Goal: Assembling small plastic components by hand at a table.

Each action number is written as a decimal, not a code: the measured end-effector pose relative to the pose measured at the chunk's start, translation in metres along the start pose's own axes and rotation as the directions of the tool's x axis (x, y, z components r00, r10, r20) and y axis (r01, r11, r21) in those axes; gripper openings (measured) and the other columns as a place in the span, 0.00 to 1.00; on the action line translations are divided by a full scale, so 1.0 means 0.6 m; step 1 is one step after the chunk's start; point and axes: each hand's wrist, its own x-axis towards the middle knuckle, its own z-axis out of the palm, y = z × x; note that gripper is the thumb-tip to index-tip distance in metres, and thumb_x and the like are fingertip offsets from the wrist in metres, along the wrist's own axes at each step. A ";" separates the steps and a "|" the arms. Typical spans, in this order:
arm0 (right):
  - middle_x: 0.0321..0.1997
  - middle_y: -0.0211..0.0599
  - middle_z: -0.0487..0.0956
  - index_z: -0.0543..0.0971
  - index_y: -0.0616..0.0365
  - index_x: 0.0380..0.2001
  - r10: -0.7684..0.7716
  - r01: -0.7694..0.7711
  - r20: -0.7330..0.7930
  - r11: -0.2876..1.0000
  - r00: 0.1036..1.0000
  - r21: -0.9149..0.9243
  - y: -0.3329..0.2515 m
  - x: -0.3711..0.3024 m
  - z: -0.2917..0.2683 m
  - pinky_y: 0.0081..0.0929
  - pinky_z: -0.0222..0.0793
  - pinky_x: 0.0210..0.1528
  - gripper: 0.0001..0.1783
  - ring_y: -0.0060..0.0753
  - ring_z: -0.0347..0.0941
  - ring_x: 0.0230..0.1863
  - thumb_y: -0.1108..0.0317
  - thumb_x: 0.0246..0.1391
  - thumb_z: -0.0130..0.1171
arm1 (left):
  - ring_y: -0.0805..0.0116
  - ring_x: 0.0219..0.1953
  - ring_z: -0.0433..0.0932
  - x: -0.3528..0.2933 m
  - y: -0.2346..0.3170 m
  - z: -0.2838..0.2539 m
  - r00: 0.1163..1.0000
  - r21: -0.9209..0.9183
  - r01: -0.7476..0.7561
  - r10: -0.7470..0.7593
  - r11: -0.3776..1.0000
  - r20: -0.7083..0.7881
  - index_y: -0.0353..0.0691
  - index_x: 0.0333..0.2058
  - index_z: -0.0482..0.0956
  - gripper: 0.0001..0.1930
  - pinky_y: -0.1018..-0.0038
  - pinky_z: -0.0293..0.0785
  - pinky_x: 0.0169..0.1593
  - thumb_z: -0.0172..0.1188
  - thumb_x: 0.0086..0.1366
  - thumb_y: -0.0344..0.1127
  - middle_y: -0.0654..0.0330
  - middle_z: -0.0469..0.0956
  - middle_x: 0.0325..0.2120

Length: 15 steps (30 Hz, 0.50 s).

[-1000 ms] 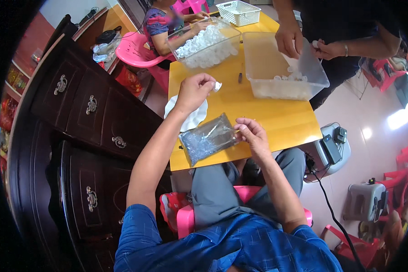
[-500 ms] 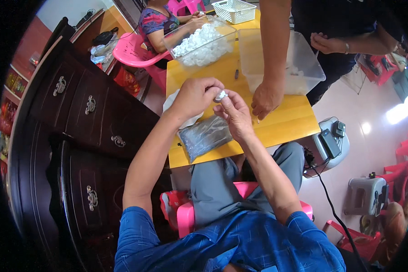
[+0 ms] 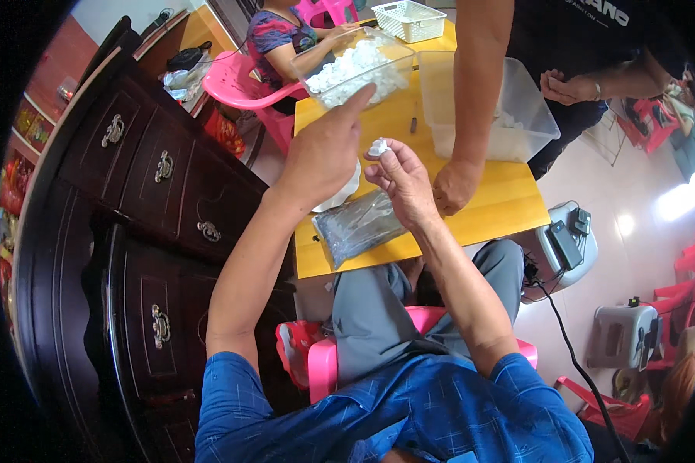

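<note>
My right hand (image 3: 401,181) pinches a small white plastic piece (image 3: 378,147) between thumb and fingers above the yellow table (image 3: 502,197). Further left, my left hand (image 3: 316,158) is raised with its index finger stretched toward a clear bin (image 3: 413,59) heaped with white pieces (image 3: 357,63). Nothing shows in that hand; its other fingers are partly hidden. Beneath my hands lies a clear plastic bag (image 3: 359,231) of small dark grey contents. A white dish (image 3: 338,197) peeks out behind the left wrist, mostly covered.
A standing co-worker's hand (image 3: 457,185) rests at the table beside my right hand. Behind that arm stands a second clear bin (image 3: 544,127). A white basket (image 3: 409,29) is at the far end, near a seated person (image 3: 282,38). Dark drawers (image 3: 154,177) border the left.
My left hand has let go of the white piece and moved up and left, index finger extended. My right hand keeps the piece. The view has shifted slightly.
</note>
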 end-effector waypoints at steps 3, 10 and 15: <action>0.46 0.33 0.80 0.72 0.58 0.56 -0.023 0.023 -0.013 0.999 1.000 0.024 -0.003 0.006 0.010 0.23 0.74 0.49 0.22 0.22 0.76 0.40 0.55 0.68 0.59 | 0.42 0.46 0.80 -0.016 -0.020 0.020 0.973 0.048 -0.154 0.143 0.987 0.183 0.43 0.62 0.71 0.24 0.53 0.76 0.49 0.50 0.67 0.32 0.43 0.81 0.45; 0.47 0.31 0.80 0.73 0.61 0.55 -0.038 0.039 0.033 0.999 0.999 -0.024 -0.004 0.013 0.006 0.23 0.74 0.49 0.22 0.22 0.75 0.40 0.57 0.68 0.59 | 0.43 0.47 0.80 -0.021 -0.018 0.012 0.984 -0.026 0.027 -0.022 0.999 0.178 0.42 0.59 0.74 0.23 0.54 0.76 0.49 0.51 0.66 0.31 0.43 0.82 0.45; 0.47 0.30 0.80 0.73 0.61 0.55 -0.030 0.031 0.025 0.999 0.999 -0.031 0.001 0.000 0.008 0.23 0.75 0.49 0.21 0.22 0.76 0.40 0.57 0.68 0.59 | 0.61 0.30 0.82 -0.027 -0.023 0.010 0.986 -0.082 0.034 -0.020 0.996 0.167 0.44 0.60 0.75 0.26 0.67 0.77 0.37 0.62 0.62 0.32 0.52 0.82 0.34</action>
